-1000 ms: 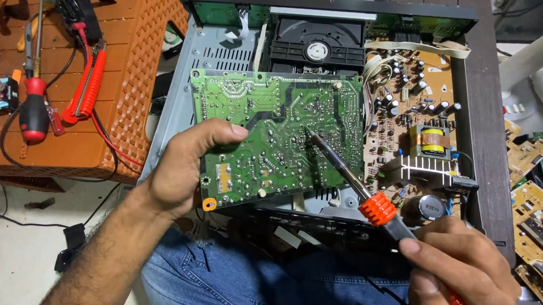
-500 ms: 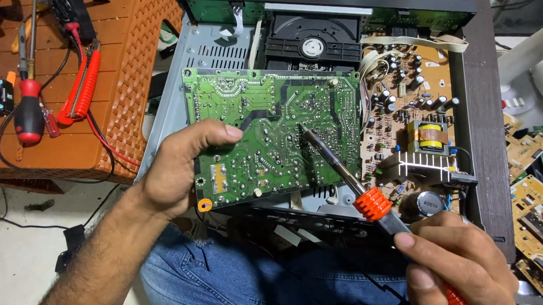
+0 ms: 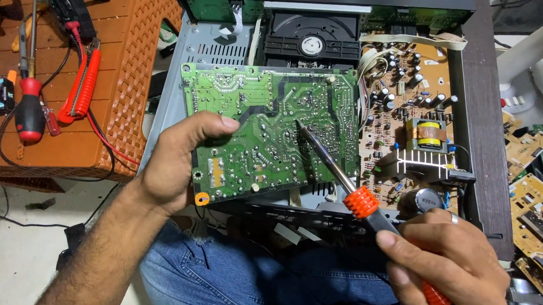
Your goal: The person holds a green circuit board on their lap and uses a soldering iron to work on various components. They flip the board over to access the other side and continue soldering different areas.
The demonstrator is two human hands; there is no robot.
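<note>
Gripping the green circuit board at its lower-left corner, left hand steadied it; right hand held soldering iron, tip on the board.

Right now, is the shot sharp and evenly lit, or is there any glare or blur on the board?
Head view: even, soft light; the green circuit board is sharp, with only a slight sheen on its solder side. The soldering iron casts a faint shadow. The right hand near the frame's edge looks slightly soft, the left hand crisp.
</note>
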